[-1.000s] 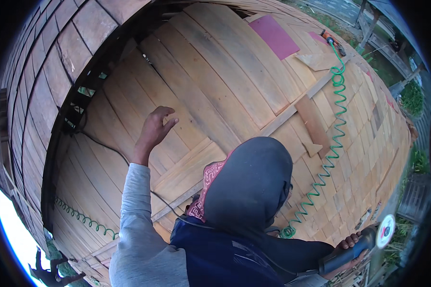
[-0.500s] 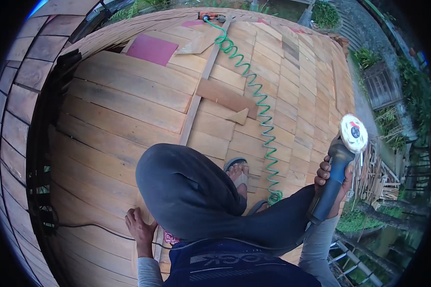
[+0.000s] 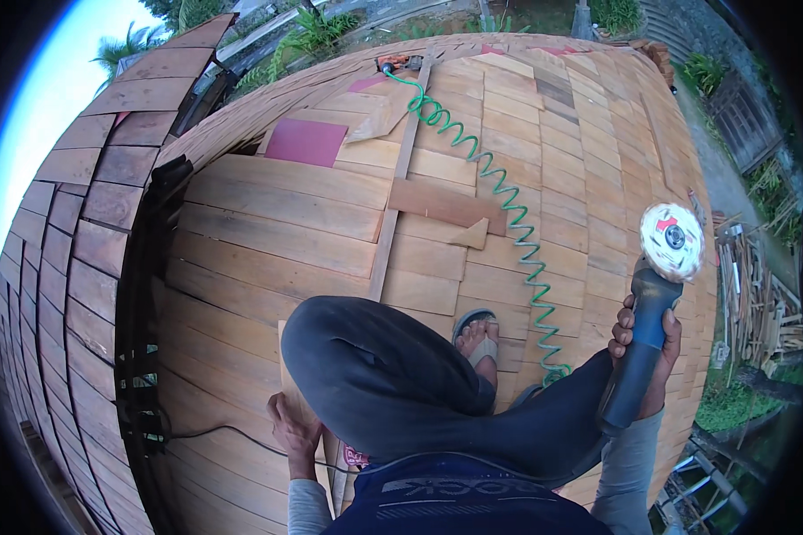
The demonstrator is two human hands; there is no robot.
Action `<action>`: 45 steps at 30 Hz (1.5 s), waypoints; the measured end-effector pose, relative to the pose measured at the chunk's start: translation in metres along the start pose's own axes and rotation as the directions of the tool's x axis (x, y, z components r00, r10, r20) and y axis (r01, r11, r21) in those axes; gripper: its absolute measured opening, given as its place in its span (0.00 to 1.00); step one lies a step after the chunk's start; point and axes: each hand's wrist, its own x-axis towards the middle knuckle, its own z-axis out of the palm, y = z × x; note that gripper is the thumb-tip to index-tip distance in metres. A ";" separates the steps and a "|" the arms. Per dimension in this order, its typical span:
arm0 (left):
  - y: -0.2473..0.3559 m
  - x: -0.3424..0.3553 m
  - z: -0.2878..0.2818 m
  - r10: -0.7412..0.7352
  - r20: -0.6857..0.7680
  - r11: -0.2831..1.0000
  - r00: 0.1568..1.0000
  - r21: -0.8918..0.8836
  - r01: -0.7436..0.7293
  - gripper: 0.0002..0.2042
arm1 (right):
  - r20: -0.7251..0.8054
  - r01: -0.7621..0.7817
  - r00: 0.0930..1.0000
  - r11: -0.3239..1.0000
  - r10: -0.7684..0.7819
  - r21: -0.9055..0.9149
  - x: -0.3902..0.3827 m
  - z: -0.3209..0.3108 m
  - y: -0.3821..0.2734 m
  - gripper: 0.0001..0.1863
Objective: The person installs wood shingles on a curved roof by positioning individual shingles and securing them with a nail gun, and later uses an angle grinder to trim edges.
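Observation:
My right hand is wrapped round the body of a blue and black angle grinder. Its round, pale disc points up and away from me, apart from the roof. Beside my bent left knee, my left hand has its fingers closed on the edge of a light wooden shingle, partly hidden by my leg. A black power cord runs from the left past my left wrist and across my lap.
Overlapping wooden shingles cover the roof, with a dark gap at its left edge. A green coiled air hose leads to an orange tool at the far side. A long batten and loose brown board lie ahead.
My left hand has gone from spread fingers on the boards to a grip on a light shingle, now showing beside my knee. The grinder stays in my right hand. The view has swung left.

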 end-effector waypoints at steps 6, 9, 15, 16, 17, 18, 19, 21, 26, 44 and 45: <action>0.054 0.133 -0.049 0.088 -0.404 0.990 0.911 -0.068 -0.126 0.39 | 0.036 -0.018 0.999 1.000 0.018 0.002 0.008 -0.009 0.007 0.33; 0.127 0.220 -0.059 0.144 -0.381 0.925 0.913 -0.275 -0.261 0.39 | 0.060 0.030 0.998 0.999 -0.031 0.010 0.004 -0.012 -0.007 0.32; 0.248 0.346 -0.060 0.633 -0.212 0.760 0.745 -0.016 -0.650 0.42 | -0.095 -0.014 0.995 0.999 0.010 -0.040 0.005 0.004 -0.003 0.33; 0.262 0.365 -0.053 0.699 -0.124 0.713 0.704 0.041 -0.700 0.42 | -0.106 -0.010 0.994 0.999 0.006 -0.039 0.006 0.003 -0.003 0.33; 0.267 0.394 -0.037 0.768 -0.051 0.640 0.639 0.118 -0.759 0.42 | -0.113 0.000 0.994 0.999 -0.005 -0.040 0.005 0.004 -0.004 0.33; 0.264 0.423 -0.017 0.821 0.034 0.554 0.570 0.190 -0.810 0.42 | -0.122 0.006 0.992 0.999 -0.010 -0.036 0.006 0.001 -0.004 0.33; 0.265 0.444 0.000 0.820 0.110 0.530 0.562 0.226 -0.818 0.42 | -0.137 0.017 0.990 0.999 -0.021 -0.032 0.006 -0.002 -0.005 0.33; 0.264 0.477 0.023 0.796 0.259 0.470 0.546 0.302 -0.829 0.42 | -0.160 0.034 0.986 0.999 -0.036 -0.016 0.007 -0.008 -0.006 0.33; 0.252 0.529 0.052 0.754 0.451 0.387 0.476 0.280 -0.878 0.46 | -0.249 0.025 0.968 1.000 -0.027 -0.009 0.020 -0.018 -0.005 0.33; 0.249 0.587 0.118 0.674 0.625 0.360 0.393 0.186 -0.914 0.40 | -0.397 -0.076 0.916 0.996 0.050 -0.050 0.064 -0.021 0.010 0.32; 0.246 0.588 0.117 0.663 0.632 0.365 0.402 0.196 -0.910 0.40 | -0.393 -0.087 0.917 0.995 0.062 -0.045 0.065 -0.026 0.013 0.32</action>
